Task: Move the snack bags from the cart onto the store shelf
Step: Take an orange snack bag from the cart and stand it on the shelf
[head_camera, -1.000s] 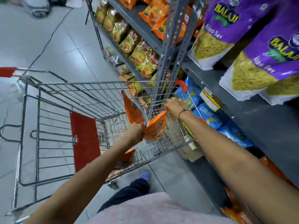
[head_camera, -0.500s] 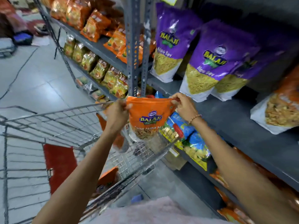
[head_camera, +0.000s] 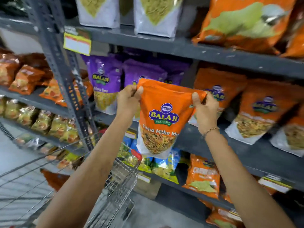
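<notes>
Nearest me the wire cart (head_camera: pixel 115 186) sits low at left, above it my left hand (head_camera: pixel 127 100) and right hand (head_camera: pixel 204 109) each pinch a top corner of the orange snack bag (head_camera: pixel 162 116), hanging upright before the grey shelf (head_camera: pixel 246 152) of purple bags (head_camera: pixel 105 79).

The bag (head_camera: pixel 162 116) between the hands is orange with a blue and yellow logo and a white bottom, purple bags (head_camera: pixel 105 79) stand behind the left hand (head_camera: pixel 127 100), and orange ones (head_camera: pixel 263 109) beside the right hand (head_camera: pixel 205 109).
</notes>
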Demonstrator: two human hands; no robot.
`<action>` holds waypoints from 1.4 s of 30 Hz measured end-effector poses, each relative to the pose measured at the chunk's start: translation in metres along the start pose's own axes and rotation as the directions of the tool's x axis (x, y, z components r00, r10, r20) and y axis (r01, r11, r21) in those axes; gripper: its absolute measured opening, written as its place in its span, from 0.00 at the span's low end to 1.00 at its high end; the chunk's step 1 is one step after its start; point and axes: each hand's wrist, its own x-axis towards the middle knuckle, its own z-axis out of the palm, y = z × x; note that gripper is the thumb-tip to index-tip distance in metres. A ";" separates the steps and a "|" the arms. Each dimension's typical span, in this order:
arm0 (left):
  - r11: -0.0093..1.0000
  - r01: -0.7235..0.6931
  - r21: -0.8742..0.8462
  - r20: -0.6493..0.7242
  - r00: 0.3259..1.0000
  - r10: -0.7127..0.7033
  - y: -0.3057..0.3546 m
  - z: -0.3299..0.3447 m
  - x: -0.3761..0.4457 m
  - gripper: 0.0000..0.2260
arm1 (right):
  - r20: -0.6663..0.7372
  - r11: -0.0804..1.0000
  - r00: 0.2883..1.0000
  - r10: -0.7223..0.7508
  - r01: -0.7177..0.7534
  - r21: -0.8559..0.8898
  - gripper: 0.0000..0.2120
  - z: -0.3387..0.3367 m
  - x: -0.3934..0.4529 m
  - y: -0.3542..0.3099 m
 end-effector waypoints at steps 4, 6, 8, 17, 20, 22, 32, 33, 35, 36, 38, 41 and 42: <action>0.996 0.034 -0.077 0.112 0.993 -0.025 0.012 0.059 -0.001 0.12 | -0.127 0.993 0.991 0.049 -0.035 0.112 0.08 -0.052 0.014 0.005; 0.988 0.063 -0.142 0.161 0.986 -0.040 0.016 0.091 -0.003 0.11 | -0.200 0.992 0.979 0.040 -0.015 0.124 0.08 -0.077 0.018 0.008; 0.981 0.075 -0.180 0.184 0.982 -0.042 0.021 0.120 -0.004 0.11 | -0.269 0.989 0.963 0.025 0.015 0.145 0.11 -0.098 0.022 0.011; 0.947 0.189 -0.260 0.258 0.959 -0.121 0.028 0.196 0.010 0.10 | -0.342 0.988 0.938 0.060 -0.008 0.154 0.13 -0.143 0.064 0.030; 0.928 0.214 -0.306 0.290 0.949 -0.123 0.025 0.209 0.013 0.12 | -0.345 0.986 0.933 0.106 -0.054 0.157 0.08 -0.148 0.077 0.043; 0.928 0.203 -0.313 0.298 0.949 -0.107 0.021 0.215 0.014 0.12 | -0.345 0.988 0.931 0.116 -0.072 0.138 0.08 -0.150 0.081 0.048; 0.982 0.097 -0.164 0.270 0.961 -0.049 0.000 0.220 0.022 0.15 | -0.403 0.995 0.911 0.085 -0.060 0.076 0.07 -0.149 0.082 0.070; 0.985 0.085 -0.151 0.263 0.964 -0.042 -0.003 0.218 0.021 0.15 | -0.448 0.996 0.890 0.088 -0.063 0.069 0.13 -0.145 0.077 0.072; 0.992 0.048 -0.115 0.242 0.970 -0.019 -0.011 0.212 0.015 0.14 | -0.585 0.998 0.809 0.058 -0.049 0.032 0.16 -0.132 0.061 0.073; 0.995 0.032 -0.089 0.226 0.974 -0.011 -0.016 0.207 0.010 0.13 | -0.627 1.000 0.778 0.029 -0.029 0.010 0.13 -0.122 0.050 0.072; 0.998 0.036 -0.043 0.198 0.980 -0.026 -0.031 0.189 0.001 0.10 | -0.573 1.000 0.820 0.014 -0.011 0.009 0.08 -0.094 0.025 0.074; 0.997 0.068 0.044 0.174 0.982 -0.075 -0.066 0.142 -0.013 0.04 | -0.256 0.998 0.965 0.060 -0.049 0.048 0.05 -0.042 -0.013 0.080; 0.993 0.080 0.087 0.155 0.984 -0.093 -0.078 0.120 -0.017 0.03 | -0.143 0.995 0.986 0.087 -0.080 0.053 0.05 -0.022 -0.025 0.082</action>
